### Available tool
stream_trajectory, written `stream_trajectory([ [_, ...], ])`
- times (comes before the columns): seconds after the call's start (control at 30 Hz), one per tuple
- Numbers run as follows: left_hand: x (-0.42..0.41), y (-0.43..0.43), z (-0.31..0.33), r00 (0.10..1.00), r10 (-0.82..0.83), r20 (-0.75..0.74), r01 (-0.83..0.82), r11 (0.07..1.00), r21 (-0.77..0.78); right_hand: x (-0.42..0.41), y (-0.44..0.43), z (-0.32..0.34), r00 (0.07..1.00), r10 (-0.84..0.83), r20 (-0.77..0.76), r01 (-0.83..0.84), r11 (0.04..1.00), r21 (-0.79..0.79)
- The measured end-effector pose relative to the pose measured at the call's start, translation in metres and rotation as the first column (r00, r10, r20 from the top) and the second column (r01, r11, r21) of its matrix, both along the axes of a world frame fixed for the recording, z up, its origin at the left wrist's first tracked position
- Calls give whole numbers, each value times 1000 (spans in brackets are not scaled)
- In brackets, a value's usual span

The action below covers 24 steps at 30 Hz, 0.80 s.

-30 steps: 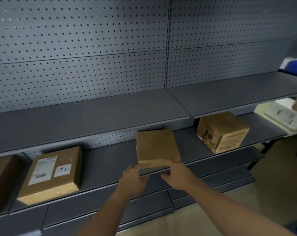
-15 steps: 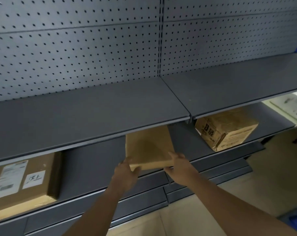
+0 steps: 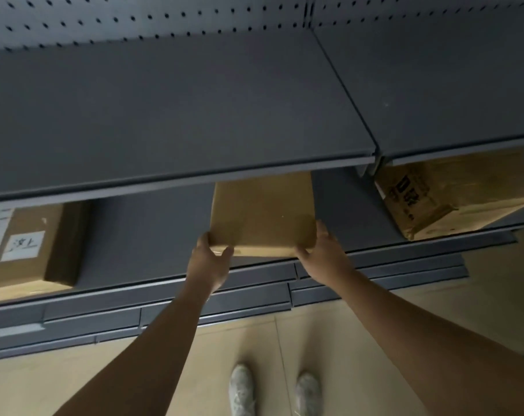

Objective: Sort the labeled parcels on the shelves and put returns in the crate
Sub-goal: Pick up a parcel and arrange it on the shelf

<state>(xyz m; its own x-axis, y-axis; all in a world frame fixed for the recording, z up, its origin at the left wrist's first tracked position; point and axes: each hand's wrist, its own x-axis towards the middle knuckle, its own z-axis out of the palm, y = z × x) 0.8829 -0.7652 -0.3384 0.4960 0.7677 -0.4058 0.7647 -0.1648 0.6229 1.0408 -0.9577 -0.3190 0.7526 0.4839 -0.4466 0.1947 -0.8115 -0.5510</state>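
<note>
Now my left hand (image 3: 209, 261) and right hand (image 3: 322, 256) grip the flat brown cardboard parcel's (image 3: 262, 214) six-o'clock corners; it seems stiff and light.

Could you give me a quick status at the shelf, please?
Left hand and right hand grip the plain parcel at its near corners. Parcel partway in over the lower shelf. Labelled box left, printed box right, both clear of it.

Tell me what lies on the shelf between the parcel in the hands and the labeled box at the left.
Nothing: the head view shows only bare grey shelf between the parcel and the labeled box.
</note>
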Motion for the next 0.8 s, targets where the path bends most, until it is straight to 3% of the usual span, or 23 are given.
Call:
stream_trajectory([
  [0.33,-39,-65,5,976,210,66,-203,974,-98,-19,-41,3,998,20,-56,-18,999,45],
  [0.8,-45,-54,-25,919,296,259,-209,926,-316,-28,-49,-19,976,-80,-204,134,955,266],
])
